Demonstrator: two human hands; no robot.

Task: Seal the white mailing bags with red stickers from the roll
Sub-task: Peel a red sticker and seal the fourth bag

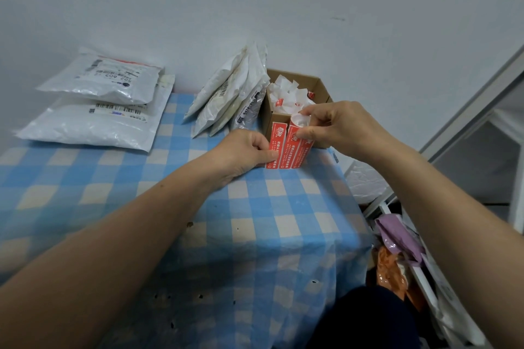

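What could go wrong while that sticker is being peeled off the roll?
The left hand pinches the red sticker by one edge while the right hand grips the roll; a crooked pull might tear or crease it. The mailing bags lean against the cardboard box right behind; a nudge could topple them.

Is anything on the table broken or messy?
Yes. The blue checked tablecloth has small dark holes near its front edge, perhaps burns or tears. The cardboard box is stuffed with crumpled white paper scraps.

2 arms reach forward; left hand [246, 151] pinches with curled fingers, right hand [338, 125] seemingly grips likewise.
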